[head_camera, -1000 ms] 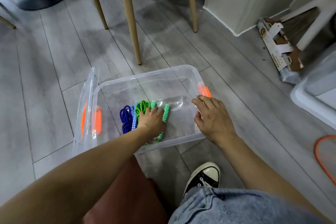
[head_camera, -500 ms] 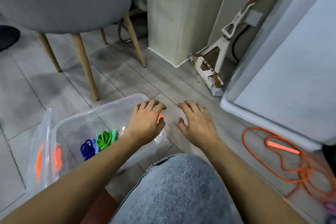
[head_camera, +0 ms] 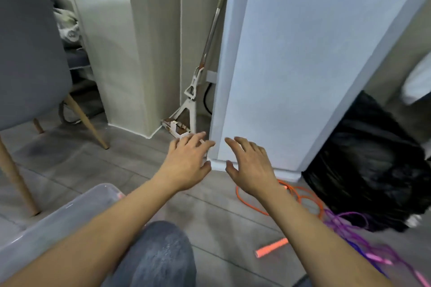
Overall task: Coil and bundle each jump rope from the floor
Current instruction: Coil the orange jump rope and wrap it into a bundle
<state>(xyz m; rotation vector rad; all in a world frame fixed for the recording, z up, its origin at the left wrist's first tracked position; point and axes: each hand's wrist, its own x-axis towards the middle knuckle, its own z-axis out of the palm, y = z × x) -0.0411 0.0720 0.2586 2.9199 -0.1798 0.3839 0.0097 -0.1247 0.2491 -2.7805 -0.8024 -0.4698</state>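
Clear bin [head_camera: 70, 212] lower left, contents unseen; left hand [head_camera: 186, 165], right hand [head_camera: 251, 170] fingers spread, holding nothing

Soft, even indoor light, with motion blur.
We see bright ceiling-light glare high on the glossy white cabinet [head_camera: 303, 65]. Wide-angle bending tilts the walls at the edges. The purple rope [head_camera: 363, 240] and black bag [head_camera: 373, 170] smear; floor [head_camera: 70, 170] shadows stay faint.

Orange jump rope [head_camera: 303, 196], purple jump rope [head_camera: 354, 233], black bag [head_camera: 373, 170]
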